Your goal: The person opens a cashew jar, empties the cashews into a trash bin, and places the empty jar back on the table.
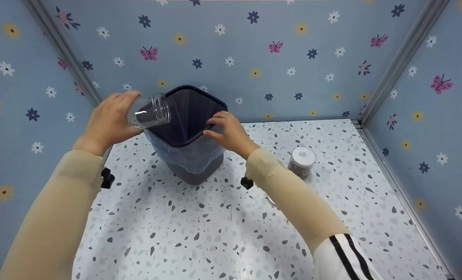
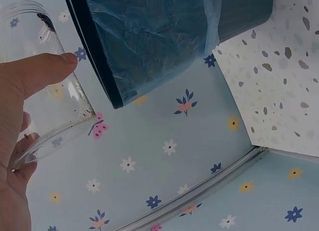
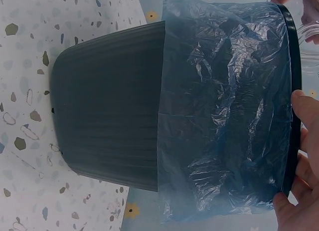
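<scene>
In the head view my left hand (image 1: 112,118) grips a clear jar (image 1: 147,112), tipped on its side with its mouth over the left rim of a trash can (image 1: 194,177). Dark specks cling inside the jar (image 2: 55,111) in the left wrist view. My right hand (image 1: 231,132) holds the can's right rim, thumb on the outside and fingers curled over the edge in the right wrist view. A blue plastic bag (image 3: 224,106) lines the can and folds down over its outside.
A second jar (image 1: 301,161) with a white top stands on the speckled table (image 1: 200,233), right of the can. Part of a small pale round thing (image 1: 272,200) shows beside my right forearm. Flower-patterned walls (image 1: 235,50) with metal edges enclose the back and sides.
</scene>
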`<state>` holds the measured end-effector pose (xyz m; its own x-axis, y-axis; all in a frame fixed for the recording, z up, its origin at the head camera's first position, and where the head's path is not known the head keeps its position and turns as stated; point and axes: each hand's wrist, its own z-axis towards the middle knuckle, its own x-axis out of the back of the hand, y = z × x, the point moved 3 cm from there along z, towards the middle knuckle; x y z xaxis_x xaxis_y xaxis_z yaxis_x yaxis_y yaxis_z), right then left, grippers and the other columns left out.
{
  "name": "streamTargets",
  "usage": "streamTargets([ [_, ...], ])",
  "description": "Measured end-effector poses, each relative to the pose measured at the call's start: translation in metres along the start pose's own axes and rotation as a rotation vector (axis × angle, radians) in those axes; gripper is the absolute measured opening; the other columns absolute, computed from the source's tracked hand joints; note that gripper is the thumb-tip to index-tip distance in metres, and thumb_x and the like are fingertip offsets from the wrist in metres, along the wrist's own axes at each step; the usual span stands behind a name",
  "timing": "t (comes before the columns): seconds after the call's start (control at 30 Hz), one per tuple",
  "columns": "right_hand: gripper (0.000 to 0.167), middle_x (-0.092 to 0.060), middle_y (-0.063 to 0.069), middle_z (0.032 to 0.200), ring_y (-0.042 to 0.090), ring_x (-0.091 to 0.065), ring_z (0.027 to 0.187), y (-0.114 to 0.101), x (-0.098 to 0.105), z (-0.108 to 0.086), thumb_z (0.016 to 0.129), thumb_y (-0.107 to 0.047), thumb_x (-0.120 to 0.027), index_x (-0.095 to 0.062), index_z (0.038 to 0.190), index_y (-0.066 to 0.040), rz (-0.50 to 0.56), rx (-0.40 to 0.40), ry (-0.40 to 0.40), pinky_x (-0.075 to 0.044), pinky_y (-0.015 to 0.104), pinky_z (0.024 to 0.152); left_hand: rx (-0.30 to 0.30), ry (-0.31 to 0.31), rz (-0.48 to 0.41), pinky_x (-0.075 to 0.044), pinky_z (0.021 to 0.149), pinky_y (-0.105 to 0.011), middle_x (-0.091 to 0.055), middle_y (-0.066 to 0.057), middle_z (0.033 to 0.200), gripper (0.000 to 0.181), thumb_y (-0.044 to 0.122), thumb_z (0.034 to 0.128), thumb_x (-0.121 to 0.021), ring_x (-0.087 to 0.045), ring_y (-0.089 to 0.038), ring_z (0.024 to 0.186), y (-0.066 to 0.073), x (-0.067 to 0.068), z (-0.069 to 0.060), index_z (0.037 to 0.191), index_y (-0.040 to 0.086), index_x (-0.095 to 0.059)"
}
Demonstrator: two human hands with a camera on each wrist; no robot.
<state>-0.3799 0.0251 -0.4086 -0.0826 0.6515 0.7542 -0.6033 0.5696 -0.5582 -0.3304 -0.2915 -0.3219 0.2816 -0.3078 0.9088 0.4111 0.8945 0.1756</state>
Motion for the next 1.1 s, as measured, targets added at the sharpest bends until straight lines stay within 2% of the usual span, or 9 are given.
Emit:
streamTargets([
  [0.3,0.045,-0.065,0.017,0.146,0.033,-0.056,0.143,0.000,0.000,0.000,0.104,-0.032,-0.075,-0.073,0.138,-0.003,0.003,-0.024,-0.014,-0.043,0.045,0.126,0.087,0.011,-0.078,-0.041,0.117,-0.073,-0.054,-0.025,0.160,0.098,0.017,0.0749,-0.098,-0.051,-0.049,0.144,-0.003,-0.001,-0.006,0.159,0.003,-0.049],
  [0.67,0.044,-0.066,0.018,0.144,0.034,-0.057,0.142,0.001,-0.001,0.000,0.103,-0.033,-0.076,-0.074,0.136,-0.003,-0.002,-0.017,-0.006,-0.043,0.045,0.125,0.176,-0.007,-0.194,-0.034,0.122,-0.074,-0.050,-0.027,0.164,0.104,0.020,0.0785,-0.097,-0.043,-0.051,0.150,-0.011,-0.004,-0.018,0.164,0.003,-0.041],
  [0.93,0.044,-0.065,0.018,0.146,0.034,-0.055,0.145,0.001,0.000,0.000,0.104,-0.031,-0.076,-0.073,0.137,-0.003,0.013,-0.026,-0.008,-0.042,0.045,0.127,0.221,0.044,-0.308,-0.036,0.123,-0.068,-0.054,-0.025,0.159,0.099,0.018,0.0793,-0.098,-0.045,-0.050,0.148,-0.013,-0.006,-0.030,0.162,0.003,-0.045],
  [1.1,0.045,-0.065,0.018,0.146,0.034,-0.055,0.145,0.002,-0.001,0.000,0.103,-0.031,-0.077,-0.073,0.137,-0.002,0.022,-0.021,-0.006,-0.041,0.046,0.127,0.236,0.067,-0.345,-0.038,0.121,-0.068,-0.055,-0.025,0.157,0.097,0.017,0.0782,-0.099,-0.048,-0.048,0.145,-0.014,-0.009,-0.036,0.159,0.002,-0.047],
])
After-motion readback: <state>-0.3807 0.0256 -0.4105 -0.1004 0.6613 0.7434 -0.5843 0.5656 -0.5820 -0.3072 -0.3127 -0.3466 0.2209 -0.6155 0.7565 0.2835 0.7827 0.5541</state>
